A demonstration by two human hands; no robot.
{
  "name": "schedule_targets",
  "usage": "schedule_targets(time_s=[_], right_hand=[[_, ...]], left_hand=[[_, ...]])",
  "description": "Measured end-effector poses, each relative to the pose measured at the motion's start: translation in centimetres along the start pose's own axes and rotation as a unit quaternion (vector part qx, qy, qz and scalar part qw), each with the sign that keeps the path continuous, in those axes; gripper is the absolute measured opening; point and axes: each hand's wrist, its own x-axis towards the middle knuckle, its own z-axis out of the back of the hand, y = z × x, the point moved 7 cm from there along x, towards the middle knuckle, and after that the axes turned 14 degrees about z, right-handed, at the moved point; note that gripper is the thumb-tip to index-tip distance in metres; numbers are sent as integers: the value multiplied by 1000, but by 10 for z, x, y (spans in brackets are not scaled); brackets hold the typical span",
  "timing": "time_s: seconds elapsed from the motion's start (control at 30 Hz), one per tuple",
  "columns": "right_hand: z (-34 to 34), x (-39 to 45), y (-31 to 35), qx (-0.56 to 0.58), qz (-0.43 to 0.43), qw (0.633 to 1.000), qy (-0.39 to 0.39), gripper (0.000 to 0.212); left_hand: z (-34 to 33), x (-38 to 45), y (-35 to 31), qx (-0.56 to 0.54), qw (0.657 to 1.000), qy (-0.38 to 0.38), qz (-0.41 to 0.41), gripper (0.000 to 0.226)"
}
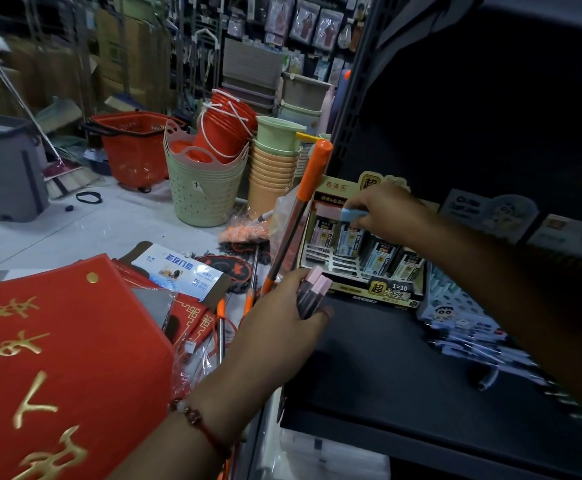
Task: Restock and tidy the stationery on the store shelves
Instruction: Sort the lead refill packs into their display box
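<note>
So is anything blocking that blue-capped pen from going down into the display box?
Nothing visible does. The right hand pinches the blue-capped pen directly above the display box, whose front slots look open. The orange-handled mop pole leans just left of the box, outside it.

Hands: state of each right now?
Left hand: grips a bundle of pink-capped pens.
Right hand: pinches a blue-capped pen over the display box.

Single head-worn wide-angle view, looking forward and down, close over the dark shelf (369,358), shop floor (74,230) at left.
</note>
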Motion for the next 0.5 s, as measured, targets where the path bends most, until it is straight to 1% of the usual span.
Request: schedule_targets(time_s=[0.13,0.27,0.4,0.5], right_hand=[[-2,3,6,15,9,1000,-2,30],[-1,3,2,43,-9,999,-29,25],[-5,6,3,64,-11,997,-34,27],[-3,5,0,94,-18,995,-24,25]], left_hand=[[0,0,1,2,1000,0,0,29],[0,-1,-1,3,1000,2,-1,28],[1,-1,-2,11,1000,0,-2,30],[0,-2,-3,8,1000,2,-11,31]])
